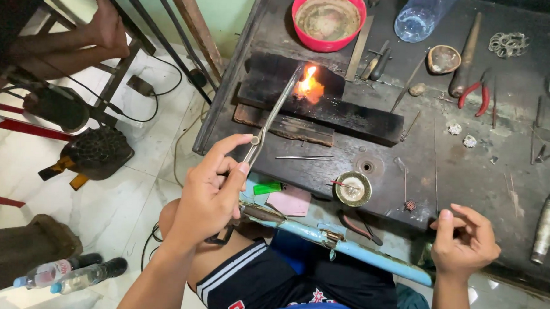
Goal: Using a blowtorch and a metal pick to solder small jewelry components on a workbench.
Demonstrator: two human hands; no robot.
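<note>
Nearest: lap and the pale blue drawer edge [357, 252] run just under the bench front, so both forearms work over the near lip. Left hand [209, 192] is curled in a pinch on the near end of long metal tweezers [275, 112], thumb and forefinger pressed on the pivot end; the length keeps fingers well back from heat. Right hand [464, 240] sits loosely curled at the bench's near edge, holding nothing I can see, thumb touching the fingers; can't tell if a fine wire is in there. Just beyond: green lighter [268, 188], pink pad [290, 202], round tin [353, 188] and a spare pair of tweezers [304, 157] all lie within short reach on the dark workbench [445, 172]. Tweezer tips end at the flame [309, 85] on the charred block [325, 107], which looks like the fire-safe surface; whatever piece is in the tips is too small to make out. Open room: bare bench between block and right hand; left edge drops straight to the tile floor [121, 204]. Far side is crowded: red bowl [328, 19], plastic bottle [421, 16], red-handled pliers [477, 94], wire rings [508, 44]. Another person's hand [106, 27] rests on a frame far left, well apart.
</note>
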